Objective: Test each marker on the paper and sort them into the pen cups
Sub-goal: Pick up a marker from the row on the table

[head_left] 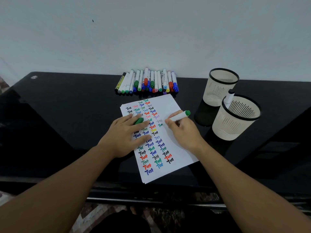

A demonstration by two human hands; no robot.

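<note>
Left hand (129,132) lies flat on the paper (175,148), fingers straight and spread, pinning the sheet; a green cap (139,121) sits tucked between its fingers (how it is held there, cannot tell).

Marker pile (148,82) lies at the far edge of the black desk (67,106), against the wall, caps toward the person, well apart from both hands.

Paper is covered in coloured "Test" marks, with bare space on its right side. A thin loose sheet, likely to slide on the glossy top unless pressed.

Right hand (183,130) grips the green marker (180,116) in a writing hold, fingers curled round the white barrel low down; tip hidden behind the fingers, butt end pointing toward the cups.

Marker judged light, rigid, smooth plastic: best held at the barrel near the tip for writing, mid-barrel for dropping in.

Near pen cup (235,130) already holds one marker; far pen cup (220,91) looks empty. Both light, slotted, probably easy to tip.
</note>
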